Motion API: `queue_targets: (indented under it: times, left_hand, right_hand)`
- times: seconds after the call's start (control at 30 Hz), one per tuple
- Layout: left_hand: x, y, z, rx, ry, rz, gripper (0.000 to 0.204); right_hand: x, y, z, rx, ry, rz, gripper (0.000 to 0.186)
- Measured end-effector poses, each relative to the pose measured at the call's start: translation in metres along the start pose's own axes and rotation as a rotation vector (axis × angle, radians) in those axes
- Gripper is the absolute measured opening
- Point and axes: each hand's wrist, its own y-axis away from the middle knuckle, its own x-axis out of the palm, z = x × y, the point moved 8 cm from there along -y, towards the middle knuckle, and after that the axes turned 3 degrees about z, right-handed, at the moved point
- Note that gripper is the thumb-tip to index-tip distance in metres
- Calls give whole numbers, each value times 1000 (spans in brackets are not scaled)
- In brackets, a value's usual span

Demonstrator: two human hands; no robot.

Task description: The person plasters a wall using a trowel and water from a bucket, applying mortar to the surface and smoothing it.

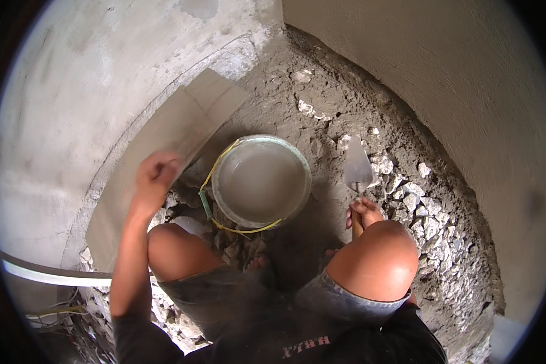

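A trowel (358, 166) with a pointed metal blade and a wooden handle is in my right hand (365, 211). My right fingers wrap round the handle beside my right knee, and the blade points away from me. My left hand (158, 173) is raised over a long, flat grey board (188, 112) by the left wall. Its fingers look curled but are smeared by motion, so whether they hold anything does not show. Between my hands stands a round bucket (307, 176) holding cloudy grey liquid. Its yellow handle (249, 231) hangs down on the near left side.
Broken white stones (428, 227) and rubble lie along the right. Rough grey mortar (273, 91) covers the ground toward the corner. Plastered walls rise at left (91, 79) and right (443, 67). A white curved strip (54, 276) runs in at the lower left.
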Motion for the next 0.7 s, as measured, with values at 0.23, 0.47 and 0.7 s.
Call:
queue_targets:
  times: [0.23, 0.47, 0.7]
  left_hand:
    - [162, -65, 58, -32, -410, 429, 21]
    - [237, -42, 216, -538, -322, 191, 38]
    - [279, -15, 254, -882, 1170, 448, 19]
  right_hand:
    - [63, -7, -2, 98, 400, 43, 43]
    - [50, 1, -5, 68, 76, -94, 28]
    - [93, -76, 20, 12, -92, 306, 32]
